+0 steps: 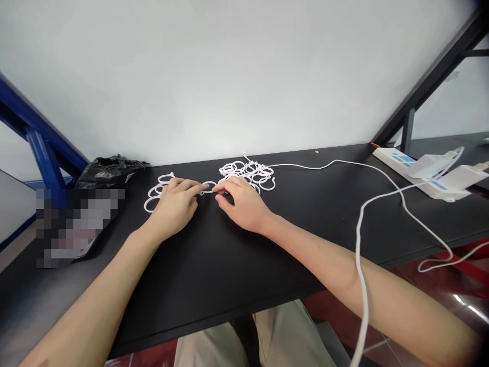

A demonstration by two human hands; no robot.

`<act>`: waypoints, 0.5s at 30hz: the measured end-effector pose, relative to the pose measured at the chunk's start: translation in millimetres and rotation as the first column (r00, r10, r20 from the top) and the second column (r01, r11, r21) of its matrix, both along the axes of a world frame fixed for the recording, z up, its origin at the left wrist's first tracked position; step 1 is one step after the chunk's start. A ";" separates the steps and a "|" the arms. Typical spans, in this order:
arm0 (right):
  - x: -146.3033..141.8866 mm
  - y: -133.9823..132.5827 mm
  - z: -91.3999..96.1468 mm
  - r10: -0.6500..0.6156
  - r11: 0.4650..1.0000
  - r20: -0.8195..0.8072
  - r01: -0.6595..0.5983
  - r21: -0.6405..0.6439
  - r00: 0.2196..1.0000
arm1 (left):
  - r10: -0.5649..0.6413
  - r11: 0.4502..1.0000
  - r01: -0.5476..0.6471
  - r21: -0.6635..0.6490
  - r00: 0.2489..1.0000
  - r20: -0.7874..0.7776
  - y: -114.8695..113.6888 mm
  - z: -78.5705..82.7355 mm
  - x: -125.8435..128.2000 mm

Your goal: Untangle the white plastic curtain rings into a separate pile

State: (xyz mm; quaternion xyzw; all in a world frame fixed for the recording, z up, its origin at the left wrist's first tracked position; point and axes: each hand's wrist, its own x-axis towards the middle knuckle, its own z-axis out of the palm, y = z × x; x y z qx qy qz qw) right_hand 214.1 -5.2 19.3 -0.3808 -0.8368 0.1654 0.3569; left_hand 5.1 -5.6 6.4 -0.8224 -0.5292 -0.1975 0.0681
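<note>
Both my hands rest on a black table (214, 265), pinching one white plastic ring (208, 186) between them. My left hand (176, 204) grips the ring's left side with fingers closed. My right hand (241, 202) holds its right side between thumb and forefinger. A pile of several white rings (248, 173) lies just behind my right hand. A smaller group of white rings (155, 192) lies at the far side of my left hand, partly hidden by it.
A black plastic bag (109, 171) sits at the back left. A white cable (359, 224) runs across the table and over my right forearm. White power strips with adapters (428, 171) lie at the right. A white wall rises behind the table.
</note>
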 end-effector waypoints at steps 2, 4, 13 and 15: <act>0.3 -0.2 0.8 -0.002 1.000 0.001 0.002 0.004 1.000 | -0.026 0.999 0.026 -0.024 1.000 -0.003 1.4 -0.3 -1.8; 0.6 -0.3 0.8 0.004 1.000 0.009 -0.004 0.008 1.000 | -0.016 1.000 0.016 -0.023 1.000 0.000 2.3 0.8 -3.3; 1.8 0.9 0.1 0.013 0.999 0.120 -0.017 0.035 0.993 | -0.061 0.991 0.081 -0.105 0.980 0.189 -6.8 12.1 12.2; 2.9 1.7 0.6 0.026 0.998 0.159 -0.034 0.045 0.987 | -0.016 0.985 0.065 -0.162 0.958 0.287 -11.2 15.4 18.0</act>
